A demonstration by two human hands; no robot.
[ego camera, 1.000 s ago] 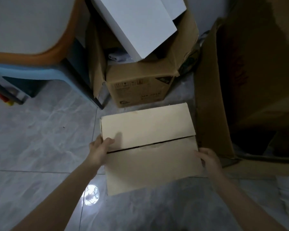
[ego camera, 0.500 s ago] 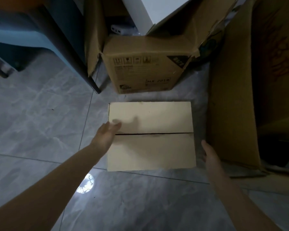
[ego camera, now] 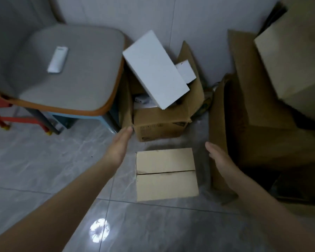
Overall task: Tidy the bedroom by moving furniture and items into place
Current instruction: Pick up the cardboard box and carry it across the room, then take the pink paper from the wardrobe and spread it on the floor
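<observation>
A small closed cardboard box sits on the grey tiled floor, its two top flaps meeting in a dark seam. My left hand hovers flat, fingers straight, just left of and beyond the box, fingertips near the corner of an open cardboard box. My right hand is held flat to the right of the small box, apart from it. Neither hand holds anything.
The open box holds a large white box and small items. A grey cushioned chair with a white remote stands at left. Large open cardboard boxes stand at right. Tiled wall behind.
Both hands have let go of the small box, which now rests on the floor. They have lifted away and spread apart; the view has tilted up to show the chair and wall.
</observation>
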